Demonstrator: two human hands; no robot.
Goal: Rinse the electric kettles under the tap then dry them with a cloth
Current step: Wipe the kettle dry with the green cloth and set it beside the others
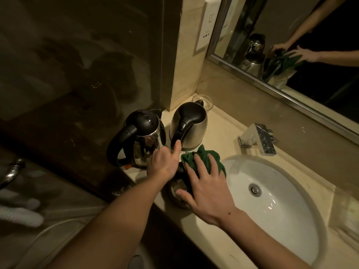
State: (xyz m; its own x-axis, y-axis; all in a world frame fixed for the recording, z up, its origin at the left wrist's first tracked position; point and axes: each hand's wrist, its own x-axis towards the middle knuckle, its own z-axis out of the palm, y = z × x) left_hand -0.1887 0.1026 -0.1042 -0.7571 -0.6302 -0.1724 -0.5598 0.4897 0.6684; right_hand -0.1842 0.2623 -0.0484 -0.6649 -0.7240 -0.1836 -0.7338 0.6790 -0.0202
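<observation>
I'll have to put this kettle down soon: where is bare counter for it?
The counter is bare between the matte kettle and the tap, behind the basin. The front strip before the basin is bare too. The left end is crowded: shiny kettle, glass bowl, left hand and right hand.

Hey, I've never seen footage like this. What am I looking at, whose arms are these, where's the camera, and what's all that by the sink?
There is no machine here. These are a person's two bare arms, filmed by one wide-angle camera worn on the head, looking down at a bathroom counter. The right hand presses a green cloth onto a covered kettle, mostly hidden beneath it, beside the white sink. The left hand is at that kettle's far side with its forefinger raised; its grip is hidden. Two steel kettles stand behind: a wet kettle and a back kettle. A tap sits behind the sink, and the mirror reflects the hands.
</observation>
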